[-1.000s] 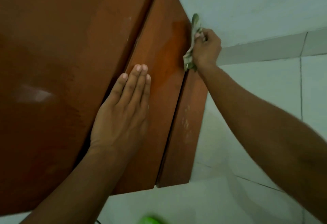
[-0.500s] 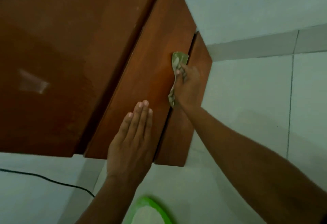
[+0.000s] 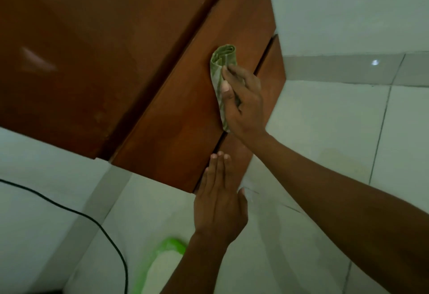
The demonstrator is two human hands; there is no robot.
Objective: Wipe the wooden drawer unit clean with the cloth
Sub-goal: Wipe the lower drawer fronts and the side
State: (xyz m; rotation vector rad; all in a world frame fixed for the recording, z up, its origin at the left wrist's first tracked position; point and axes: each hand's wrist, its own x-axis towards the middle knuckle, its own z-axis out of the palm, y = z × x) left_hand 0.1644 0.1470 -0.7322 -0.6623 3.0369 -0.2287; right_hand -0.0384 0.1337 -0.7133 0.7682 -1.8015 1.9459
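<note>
Head view: the right hand (image 3: 243, 105) clamps the folded green cloth (image 3: 221, 70) under thumb and fingers (image 3: 228, 71) against the upper front panel of the drawer unit (image 3: 185, 119). Half a second earlier the cloth sat at the gap between the two panels; it now lies further left on the panel face. This indicates the stroke has passed from the seam to the flat surface. The left hand (image 3: 219, 203) is open, fingers straight, holding nothing, at the unit's near lower corner. A black cable (image 3: 76, 212) lies on the floor (image 3: 325, 131).
</note>
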